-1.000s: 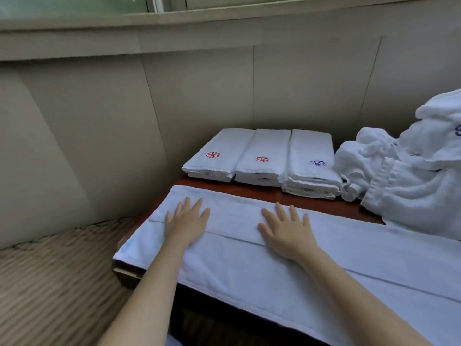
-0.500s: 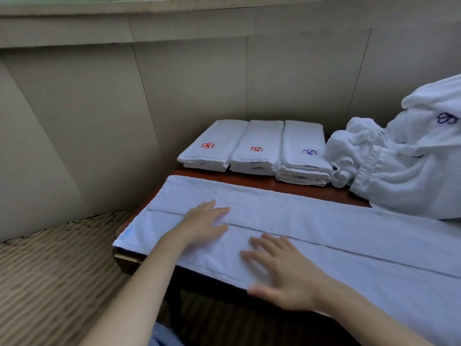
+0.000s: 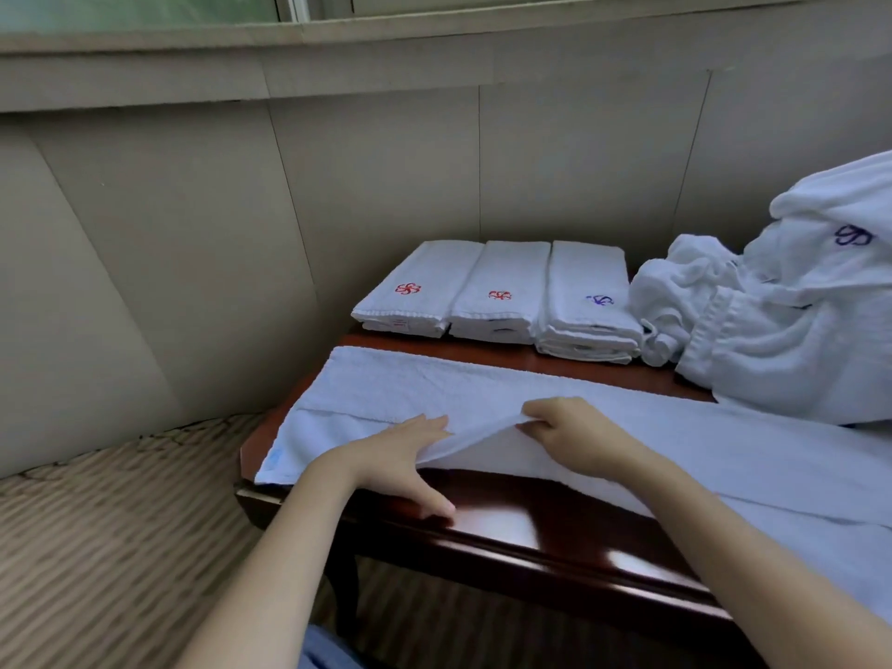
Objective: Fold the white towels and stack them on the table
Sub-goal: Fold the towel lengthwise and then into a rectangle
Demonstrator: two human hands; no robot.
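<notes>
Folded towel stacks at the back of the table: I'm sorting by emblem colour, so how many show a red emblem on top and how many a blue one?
Red-emblem stacks: 2
Blue-emblem stack: 1
Total: 3 stacks

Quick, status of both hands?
Left hand: open, fingers flat on the towel.
Right hand: pinching the towel's lifted near edge.
</notes>
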